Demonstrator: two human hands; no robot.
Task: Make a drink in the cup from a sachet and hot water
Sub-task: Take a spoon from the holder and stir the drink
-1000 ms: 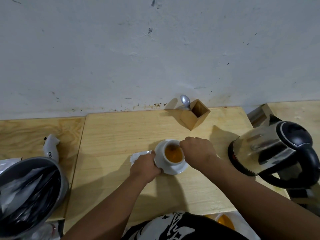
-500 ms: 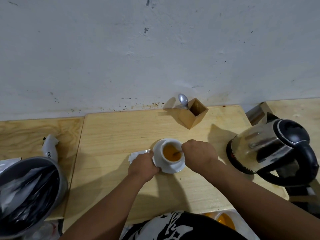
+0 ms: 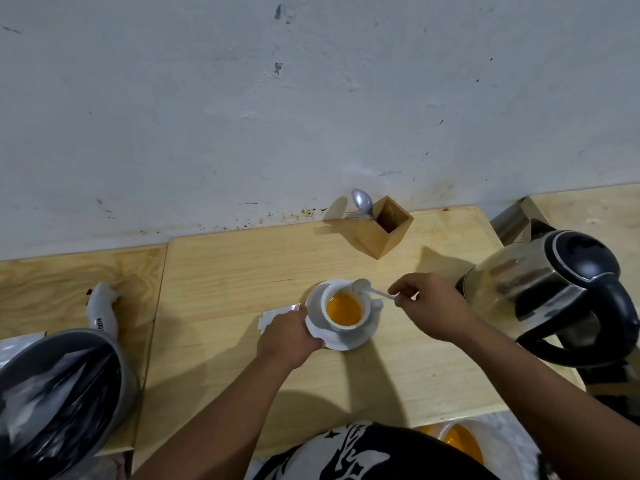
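A white cup (image 3: pixel 332 325) filled with orange drink stands on a white saucer (image 3: pixel 360 337) near the middle of the wooden table. My left hand (image 3: pixel 287 337) grips the saucer's left rim. My right hand (image 3: pixel 433 306) pinches the handle of a white spoon (image 3: pixel 372 292), whose bowl is lifted over the cup's far rim. A white sachet (image 3: pixel 273 315) lies flat just left of the saucer, partly under my left hand.
A steel kettle (image 3: pixel 554 289) with black lid and handle stands at the right. A wooden holder (image 3: pixel 384 230) with a metal spoon sits by the wall. A grey bin (image 3: pixel 59 393) with a black liner is at the left, a white bottle (image 3: pixel 102 308) behind it.
My right hand has drawn back to the right and lifted the spoon out of the drink; earlier it was over the cup stirring. My left hand stays on the saucer.
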